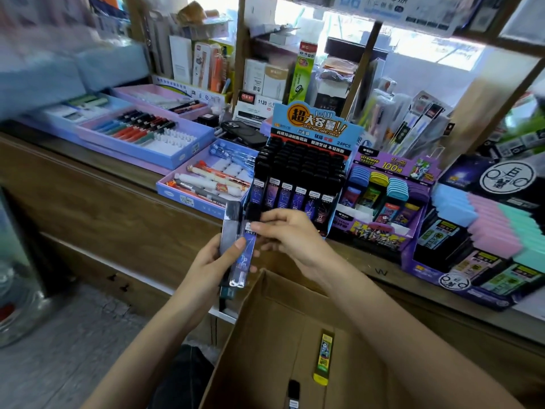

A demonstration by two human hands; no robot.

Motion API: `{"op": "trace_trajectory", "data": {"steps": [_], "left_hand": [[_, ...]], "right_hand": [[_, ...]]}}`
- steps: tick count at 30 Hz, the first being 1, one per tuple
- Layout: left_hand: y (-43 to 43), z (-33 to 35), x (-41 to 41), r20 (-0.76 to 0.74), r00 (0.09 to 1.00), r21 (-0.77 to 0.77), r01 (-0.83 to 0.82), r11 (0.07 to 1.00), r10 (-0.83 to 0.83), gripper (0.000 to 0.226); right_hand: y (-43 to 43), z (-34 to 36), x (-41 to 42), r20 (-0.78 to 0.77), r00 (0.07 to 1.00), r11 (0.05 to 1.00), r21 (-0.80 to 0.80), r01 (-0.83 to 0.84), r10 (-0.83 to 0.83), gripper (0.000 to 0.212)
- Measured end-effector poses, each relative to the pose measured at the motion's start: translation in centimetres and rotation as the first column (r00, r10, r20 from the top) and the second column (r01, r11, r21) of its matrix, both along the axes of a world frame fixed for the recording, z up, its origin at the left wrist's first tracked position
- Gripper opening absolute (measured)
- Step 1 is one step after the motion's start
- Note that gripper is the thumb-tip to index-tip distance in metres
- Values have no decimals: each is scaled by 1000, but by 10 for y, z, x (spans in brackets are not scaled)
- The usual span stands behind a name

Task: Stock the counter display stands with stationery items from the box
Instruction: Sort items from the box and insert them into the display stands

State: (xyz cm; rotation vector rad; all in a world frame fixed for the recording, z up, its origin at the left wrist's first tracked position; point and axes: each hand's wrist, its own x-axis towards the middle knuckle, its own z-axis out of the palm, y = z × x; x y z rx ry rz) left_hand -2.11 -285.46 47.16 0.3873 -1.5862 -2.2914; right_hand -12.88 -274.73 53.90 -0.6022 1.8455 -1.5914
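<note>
My left hand point(212, 261) sits at frame centre-left, fingers curled round the lower half of a small bundle. In front is a blue lead case point(243, 261) with my thumb pressed on its face, and a dark case point(230, 228) is stacked just behind it. Both stand near upright, long axis running bottom to top of the frame and tipped slightly left. My right hand point(290, 234) comes in from the right, and its fingers point(256, 228) pinch the blue lead case near its upper end, by the label under the black cap. So both hands are closed on stock and neither is free. The black-capped stand point(298, 178) is directly above and a bit right of the pinch, on the surface point(97, 163), its rows rising toward upper centre. Its cases are upright too, so the axis roughly matches already. The right hand is nearer the stand, so I'd judge it lifts the case up out of the left grip and carries it up-right into a slot. I can't tell which slot is free, since the front row looks full. The box point(274, 320) is open at the bottom of the frame, with a yellow case point(323, 358) lying flat inside, well apart from both hands.
</note>
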Motion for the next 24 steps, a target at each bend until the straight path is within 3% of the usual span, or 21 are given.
{"op": "trace_trajectory", "data": {"steps": [5, 10, 18, 24], "left_hand": [[0, 4, -1, -12, 1000, -59, -24, 998, 23, 36], [-2, 4, 0, 6, 1000, -121, -24, 992, 24, 36], [-4, 0, 2, 36, 999, -145, -31, 989, 37, 37], [-4, -1, 1, 39, 998, -161, -34, 986, 40, 37]], "right_hand": [[8, 33, -32, -120, 975, 965, -207, 160, -187, 13], [1, 45, -60, -424, 805, 909, -223, 352, -416, 14], [-19, 21, -52, -723, 605, 936, -182, 300, -334, 16], [-18, 11, -51, -681, 647, 930, -146, 337, -342, 16]]}}
